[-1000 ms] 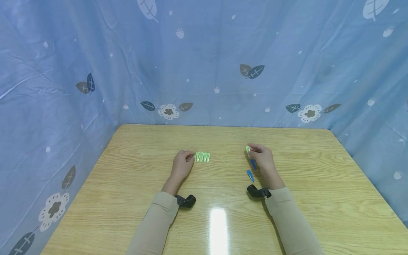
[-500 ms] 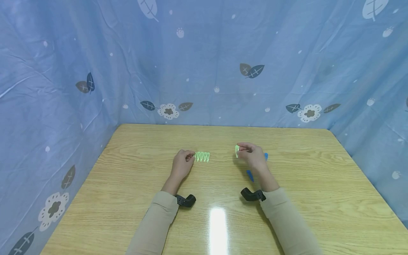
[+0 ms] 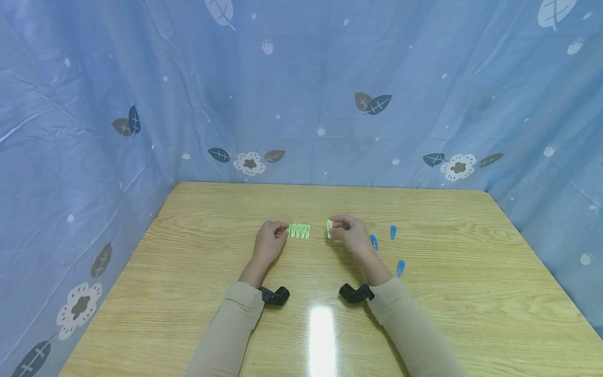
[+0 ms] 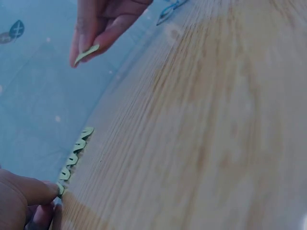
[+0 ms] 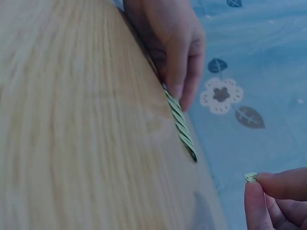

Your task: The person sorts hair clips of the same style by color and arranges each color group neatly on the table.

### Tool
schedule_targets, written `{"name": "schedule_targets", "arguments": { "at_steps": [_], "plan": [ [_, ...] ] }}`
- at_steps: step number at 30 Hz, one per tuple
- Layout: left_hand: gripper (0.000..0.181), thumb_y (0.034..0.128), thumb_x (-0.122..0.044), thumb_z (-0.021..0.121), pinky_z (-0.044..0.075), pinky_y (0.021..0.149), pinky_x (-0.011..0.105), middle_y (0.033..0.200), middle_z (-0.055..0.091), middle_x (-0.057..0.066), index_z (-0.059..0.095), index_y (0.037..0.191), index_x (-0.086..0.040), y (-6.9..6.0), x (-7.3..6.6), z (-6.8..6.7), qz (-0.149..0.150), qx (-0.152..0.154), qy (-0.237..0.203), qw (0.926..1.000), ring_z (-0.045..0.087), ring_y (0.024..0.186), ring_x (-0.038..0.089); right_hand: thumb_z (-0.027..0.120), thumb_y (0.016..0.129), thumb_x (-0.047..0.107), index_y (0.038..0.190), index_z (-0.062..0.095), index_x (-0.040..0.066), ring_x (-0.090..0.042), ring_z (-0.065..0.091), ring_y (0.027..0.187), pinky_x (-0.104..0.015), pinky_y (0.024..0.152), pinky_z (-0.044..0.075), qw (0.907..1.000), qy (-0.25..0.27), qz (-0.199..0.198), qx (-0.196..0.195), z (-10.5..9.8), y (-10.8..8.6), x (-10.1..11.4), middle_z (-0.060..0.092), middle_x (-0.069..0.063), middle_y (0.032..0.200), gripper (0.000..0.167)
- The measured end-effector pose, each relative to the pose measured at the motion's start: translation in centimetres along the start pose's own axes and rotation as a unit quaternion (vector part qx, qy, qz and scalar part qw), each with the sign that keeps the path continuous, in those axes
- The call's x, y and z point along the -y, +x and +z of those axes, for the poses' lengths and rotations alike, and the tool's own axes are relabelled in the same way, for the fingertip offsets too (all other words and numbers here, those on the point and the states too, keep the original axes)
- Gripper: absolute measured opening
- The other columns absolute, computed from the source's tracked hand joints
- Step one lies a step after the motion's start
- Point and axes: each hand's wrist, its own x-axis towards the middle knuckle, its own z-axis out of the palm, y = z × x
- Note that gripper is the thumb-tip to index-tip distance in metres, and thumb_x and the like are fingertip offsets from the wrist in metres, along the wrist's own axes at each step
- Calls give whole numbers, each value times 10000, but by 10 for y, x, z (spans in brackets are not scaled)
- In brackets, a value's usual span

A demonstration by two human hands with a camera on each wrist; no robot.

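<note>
We see a green hair clip [image 3: 329, 229] pinched in the fingertips of the right hand [image 3: 352, 235], raised above a wooden table [image 3: 452, 246]. To its left lies a row of green clips [image 3: 298, 231], thumb and finger of the left hand [image 3: 270, 242] pinching its left end. Three blue clips [image 3: 393, 232] lie farther right; a blue patterned curtain [image 3: 301, 84] hangs behind.

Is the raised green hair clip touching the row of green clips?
Apart. The head view shows a strip of bare table between the raised green clip and the row of green clips.
</note>
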Motion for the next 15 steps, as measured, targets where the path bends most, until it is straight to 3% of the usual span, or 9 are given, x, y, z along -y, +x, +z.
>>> {"name": "schedule_targets", "arguments": {
  "at_steps": [15],
  "plan": [
    [192,890,-25,620,509,742,290,910,571,72,697,1063,6,1,4,3,14,-8,-16,10000,563,828,184,665,848,5,1155,656,-18,-196,624,824,-260,716,531,9991,-233,177,-302,35,11,-7,636,-135,983,308]
  ]
}}
